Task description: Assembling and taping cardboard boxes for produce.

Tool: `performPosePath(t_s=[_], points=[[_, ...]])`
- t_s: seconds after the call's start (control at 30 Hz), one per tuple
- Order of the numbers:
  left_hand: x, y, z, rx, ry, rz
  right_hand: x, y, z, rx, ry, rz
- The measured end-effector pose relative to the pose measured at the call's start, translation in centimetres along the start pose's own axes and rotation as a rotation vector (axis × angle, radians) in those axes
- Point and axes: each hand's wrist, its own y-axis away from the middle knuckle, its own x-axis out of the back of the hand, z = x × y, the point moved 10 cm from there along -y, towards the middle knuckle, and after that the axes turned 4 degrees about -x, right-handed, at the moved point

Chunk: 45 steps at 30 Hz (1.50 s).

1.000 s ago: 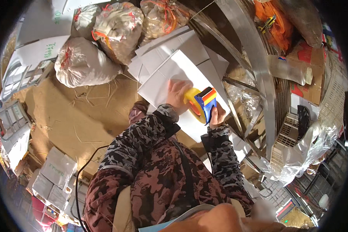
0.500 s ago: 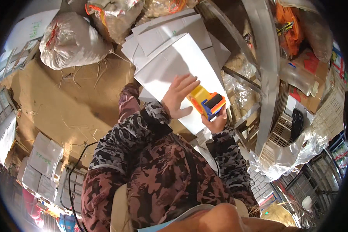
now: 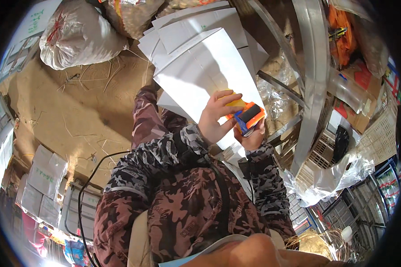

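Note:
A tape dispenser (image 3: 249,114) with an orange and blue body, a black roller and a yellow roll is held above flat white cardboard (image 3: 182,80). My right hand (image 3: 254,137) grips it from below, at the end nearer me. Over its yellow roll curl the fingers of my left hand (image 3: 216,119), with the thumb by the blue part. Most of the roll is hidden behind those fingers. Several cardboard pieces lie stacked in an uneven fan under the dispenser.
A tied white sack (image 3: 78,38) stands on the brown floor (image 3: 53,115) at the far left, beside a filled bag (image 3: 133,18). Curved metal rails (image 3: 311,80) run along the right. Beyond them are plastic crates (image 3: 323,151) and clear plastic film (image 3: 329,178). Folded cartons (image 3: 44,178) stand at left.
My left hand has moved right and closed over the roll of the tape dispenser; before, its fingers were spread beside it. The right hand keeps its grip, with the dispenser slightly turned.

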Motion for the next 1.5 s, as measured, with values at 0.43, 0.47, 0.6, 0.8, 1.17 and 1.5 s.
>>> performPosePath(t_s=[0.43,0.47,0.6,0.8,1.17,1.5], points=[[2.4,-0.3,-6.4,0.362,0.554,0.321,-1.2,-1.2,-0.4,-0.078,0.038,-0.033],[2.7,-0.5,-6.6,0.355,0.553,0.324,-1.4,-1.2,-0.1,-0.088,-0.005,-0.026],[4.4,-1.1,-7.1,0.381,0.587,0.360,-1.7,-2.0,-2.5,-0.023,0.095,0.023],[9.2,-4.9,-5.8,0.266,0.390,0.450,-1.5,-3.5,-7.1,0.067,0.224,-0.067],[20.6,-8.0,-16.2,0.496,0.169,0.658,-1.5,-4.3,-8.4,-0.046,0.455,-0.182],[18.3,-9.5,-19.6,0.552,-0.869,0.028,-2.2,-5.8,-8.8,-0.197,0.441,-0.245]])
